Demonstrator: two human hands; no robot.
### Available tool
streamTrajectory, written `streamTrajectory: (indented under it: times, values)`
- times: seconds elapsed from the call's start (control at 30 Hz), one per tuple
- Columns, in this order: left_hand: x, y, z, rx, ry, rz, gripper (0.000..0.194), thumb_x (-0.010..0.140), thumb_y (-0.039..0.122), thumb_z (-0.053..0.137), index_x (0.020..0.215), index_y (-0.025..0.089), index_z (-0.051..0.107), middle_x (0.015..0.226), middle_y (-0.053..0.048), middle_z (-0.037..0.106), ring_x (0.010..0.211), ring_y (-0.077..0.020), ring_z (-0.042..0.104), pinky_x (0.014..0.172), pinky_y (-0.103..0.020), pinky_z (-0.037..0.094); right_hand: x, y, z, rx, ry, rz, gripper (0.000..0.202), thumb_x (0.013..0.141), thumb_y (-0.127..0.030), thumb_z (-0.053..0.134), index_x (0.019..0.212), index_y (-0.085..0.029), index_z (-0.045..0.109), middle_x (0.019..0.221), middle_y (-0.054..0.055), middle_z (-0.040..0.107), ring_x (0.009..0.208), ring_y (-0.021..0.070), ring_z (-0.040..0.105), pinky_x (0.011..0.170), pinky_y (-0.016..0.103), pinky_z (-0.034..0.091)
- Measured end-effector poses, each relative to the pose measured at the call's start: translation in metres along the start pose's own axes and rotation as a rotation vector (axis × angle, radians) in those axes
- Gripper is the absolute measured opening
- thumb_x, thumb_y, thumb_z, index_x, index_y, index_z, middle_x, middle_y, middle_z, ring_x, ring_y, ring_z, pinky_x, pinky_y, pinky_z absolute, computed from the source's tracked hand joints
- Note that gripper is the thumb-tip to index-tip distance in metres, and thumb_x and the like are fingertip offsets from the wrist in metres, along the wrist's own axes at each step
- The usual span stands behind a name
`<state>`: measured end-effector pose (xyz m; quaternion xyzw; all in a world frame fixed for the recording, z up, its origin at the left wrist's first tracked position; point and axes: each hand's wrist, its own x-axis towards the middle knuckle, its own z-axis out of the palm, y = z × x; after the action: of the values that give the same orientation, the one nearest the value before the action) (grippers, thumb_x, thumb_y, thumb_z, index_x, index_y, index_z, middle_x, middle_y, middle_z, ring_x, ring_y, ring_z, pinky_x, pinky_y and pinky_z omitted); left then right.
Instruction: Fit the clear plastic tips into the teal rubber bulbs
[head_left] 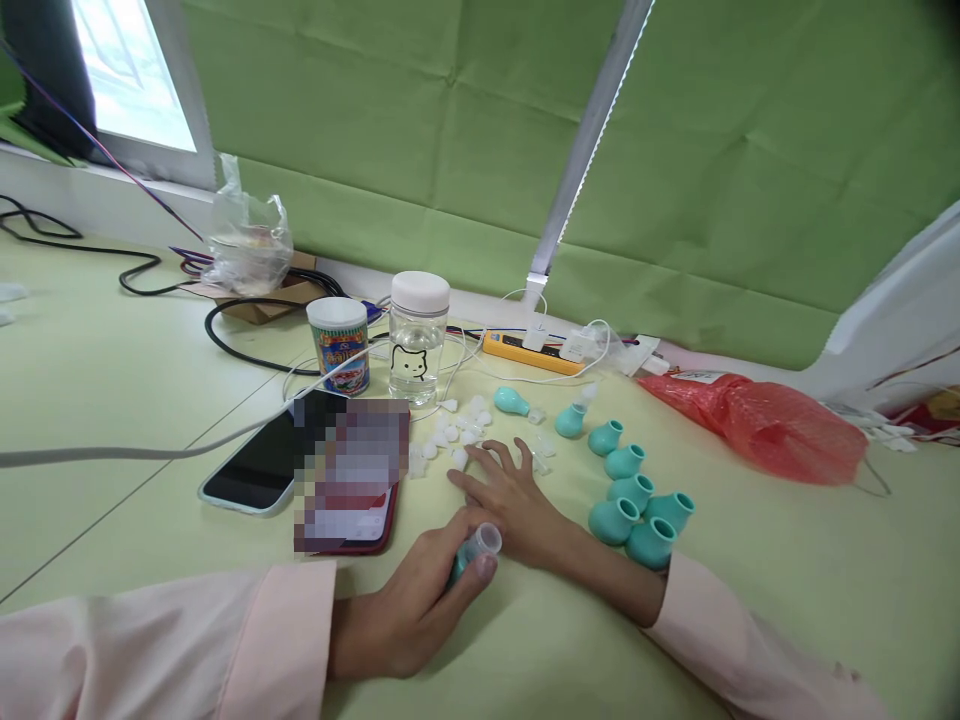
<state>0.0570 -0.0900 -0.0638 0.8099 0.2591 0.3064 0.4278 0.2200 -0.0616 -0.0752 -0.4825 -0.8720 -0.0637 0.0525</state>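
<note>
My left hand (420, 595) is closed around a teal rubber bulb (457, 568), mostly hidden by the fingers. A clear plastic cup-shaped piece (487, 538) sits at the bulb's mouth, facing up. Just beyond it, my right hand (517, 505) is stretched out over the table with its fingers spread. Its fingertips are at the edge of a scatter of small white plastic caps (450, 433); whether they touch one I cannot tell. Clear plastic pieces (541, 455) lie beside those fingers. Several open teal bulbs (624, 462) stand near my right forearm.
Two phones lie left of my hands, a dark-screened one (255, 465) and a red-cased one (386, 520). Behind them stand a printed cup (341, 350) and a water bottle (418, 340). Farther back are a yellow power strip (517, 352) and a red plastic bag (780, 425). A grey cable (150, 455) crosses the left side.
</note>
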Motion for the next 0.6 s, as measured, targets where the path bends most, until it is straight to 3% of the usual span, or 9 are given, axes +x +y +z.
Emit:
streamTrajectory:
  times: [0.1,0.23,0.43,0.5,0.6]
  values:
    - [-0.001,-0.001,-0.001,-0.045,0.034,-0.013,0.012,0.087,0.027,0.035,0.098,0.021,0.036,0.081,-0.001,0.046,0.072,-0.0154,0.043,0.066,-0.026,0.038,0.0,0.003,-0.001,-0.023,0.062,0.042,0.024,0.079,-0.015,0.043,0.099,-0.02,0.055,0.111,0.012,0.048,0.106,0.0273,0.035,0.089,0.053,0.018]
    - [-0.001,-0.004,-0.001,-0.088,0.059,-0.026,0.016,0.082,0.031,0.043,0.088,0.02,0.034,0.078,-0.001,0.041,0.069,-0.0155,0.042,0.061,-0.026,0.038,-0.001,0.011,0.005,0.024,0.23,0.1,0.021,0.078,-0.01,0.041,0.088,-0.018,0.058,0.106,0.013,0.048,0.097,0.0259,0.042,0.079,0.047,0.03]
    - [0.008,-0.008,0.003,-0.137,0.131,-0.156,0.013,0.083,0.032,0.045,0.081,0.02,0.04,0.074,0.002,0.044,0.069,-0.0141,0.044,0.064,-0.025,0.037,0.0,0.014,-0.003,0.475,0.433,0.104,0.011,0.076,-0.012,0.046,0.078,-0.017,0.055,0.098,0.009,0.045,0.08,0.0157,0.051,0.07,0.031,0.043]
    - [0.011,-0.01,0.004,-0.161,0.181,-0.178,0.011,0.083,0.03,0.046,0.081,0.02,0.043,0.076,0.001,0.046,0.073,-0.0144,0.045,0.066,-0.025,0.037,-0.001,0.012,-0.017,0.636,0.451,0.121,0.008,0.074,-0.012,0.048,0.074,-0.018,0.053,0.094,0.007,0.047,0.086,0.017,0.051,0.072,0.03,0.045]
    - [0.014,-0.014,0.005,-0.201,0.213,-0.193,0.01,0.083,0.029,0.046,0.082,0.019,0.046,0.078,0.001,0.048,0.074,-0.0143,0.046,0.067,-0.025,0.038,-0.006,0.009,-0.042,0.915,0.332,0.147,0.007,0.074,-0.014,0.049,0.078,-0.019,0.051,0.092,0.004,0.052,0.078,0.0136,0.055,0.065,0.027,0.049]
